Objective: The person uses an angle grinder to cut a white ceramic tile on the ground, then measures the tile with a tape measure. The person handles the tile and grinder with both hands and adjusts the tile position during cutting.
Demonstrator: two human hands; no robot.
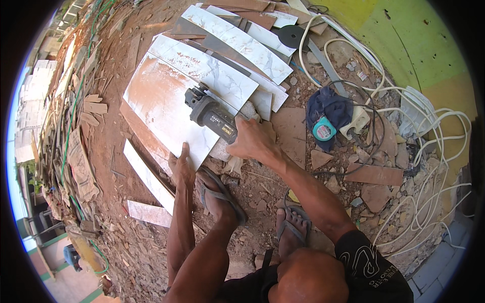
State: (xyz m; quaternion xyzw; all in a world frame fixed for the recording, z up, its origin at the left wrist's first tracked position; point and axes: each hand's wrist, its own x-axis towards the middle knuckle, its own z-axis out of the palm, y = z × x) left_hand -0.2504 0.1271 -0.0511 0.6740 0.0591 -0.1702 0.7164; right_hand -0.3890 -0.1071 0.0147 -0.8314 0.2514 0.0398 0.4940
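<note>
My right hand [248,139] grips the body of a dark power cutter [212,118], whose head rests over a cut line in a white marble-patterned tile [161,118] smeared with orange dust. My left hand [182,169] holds the tile's near edge, thumb on top, fingers mostly hidden beneath. Another white tile piece [212,70] lies past the cut, over more strips and offcuts [242,45]. Below the tile's near corner, a pale block [221,150] shows partly.
My sandalled feet [292,227] stand on rubble. To the right are a dark cloth [328,106], a turquoise tape measure [323,129], a socket strip [356,118], tangled white cables [439,116] and a black disc [293,36]. Narrow tile strips [144,166] lie left; a green wall [414,45] borders the right.
</note>
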